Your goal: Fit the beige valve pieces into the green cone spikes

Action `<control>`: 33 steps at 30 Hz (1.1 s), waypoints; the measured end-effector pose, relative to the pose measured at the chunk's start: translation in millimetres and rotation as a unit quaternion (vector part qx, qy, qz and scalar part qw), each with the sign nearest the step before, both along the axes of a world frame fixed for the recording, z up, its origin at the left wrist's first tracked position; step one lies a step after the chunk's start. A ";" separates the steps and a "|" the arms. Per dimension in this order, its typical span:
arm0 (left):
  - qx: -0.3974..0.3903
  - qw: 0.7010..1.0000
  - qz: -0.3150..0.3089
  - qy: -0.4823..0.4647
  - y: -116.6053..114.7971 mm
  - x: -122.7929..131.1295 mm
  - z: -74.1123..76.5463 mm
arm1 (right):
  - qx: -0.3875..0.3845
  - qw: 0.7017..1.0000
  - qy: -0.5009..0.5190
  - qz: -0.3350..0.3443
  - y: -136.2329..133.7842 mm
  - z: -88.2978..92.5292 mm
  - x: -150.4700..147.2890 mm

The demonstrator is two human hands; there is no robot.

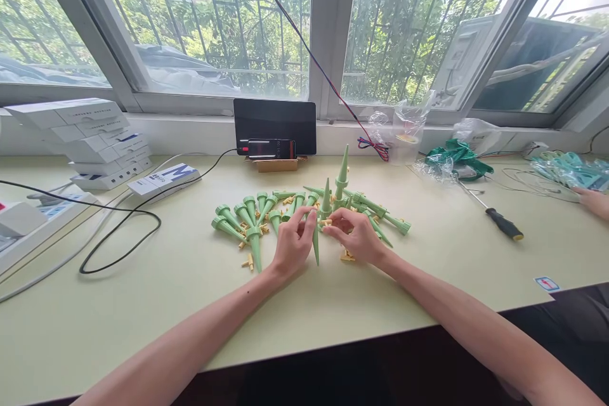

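My left hand (292, 242) is closed around a green cone-shaped spike (316, 247) that points down toward the table edge. My right hand (356, 236) pinches a small tan valve piece (326, 222) right at the spike's top end. Both hands meet over a pile of several green spikes (252, 219) and small tan pieces (248, 261) spread on the pale table (190, 304). Two spikes (341, 179) stand upright just behind my hands.
A dark tablet and a phone (271, 148) stand at the window sill with a black cable (118, 228) looping left. White boxes (90, 139) are stacked at far left. A screwdriver (499, 221) and plastic bags lie to the right, where another person's hand (592, 200) reaches in.
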State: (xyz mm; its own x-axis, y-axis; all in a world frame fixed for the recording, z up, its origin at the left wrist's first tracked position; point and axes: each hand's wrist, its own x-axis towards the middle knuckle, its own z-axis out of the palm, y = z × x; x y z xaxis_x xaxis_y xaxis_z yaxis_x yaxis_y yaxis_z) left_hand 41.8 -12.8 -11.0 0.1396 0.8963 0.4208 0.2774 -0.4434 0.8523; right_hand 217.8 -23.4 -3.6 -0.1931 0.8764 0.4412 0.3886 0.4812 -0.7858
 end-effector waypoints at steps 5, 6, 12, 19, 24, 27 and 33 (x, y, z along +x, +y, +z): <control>-0.006 1.000 0.000 -0.004 -0.5 0.2 -0.4 | 0.008 1.000 0.002 0.006 0.1 -0.9 -0.3; -0.005 1.000 0.000 -0.003 -0.6 0.2 -0.5 | 0.008 1.000 0.001 0.010 0.2 -1.0 -0.3; 0.011 1.000 -0.015 0.014 -3.5 0.1 -0.5 | 0.028 0.999 -0.023 0.019 1.4 -1.7 0.8; 0.027 0.998 -0.036 0.039 -9.3 1.5 3.2 | 0.028 0.998 -0.051 0.010 1.3 -4.0 1.8; 0.011 0.998 -0.047 0.043 -9.7 1.4 4.5 | 0.032 0.998 -0.050 0.016 1.6 -4.5 1.1; -0.031 0.998 -0.056 0.008 -8.4 1.3 5.7 | 0.033 0.998 -0.042 0.012 1.2 -2.6 1.0; -0.091 0.991 -0.052 -0.088 -4.5 1.2 10.1 | 0.015 0.999 -0.024 0.016 -0.6 1.5 2.1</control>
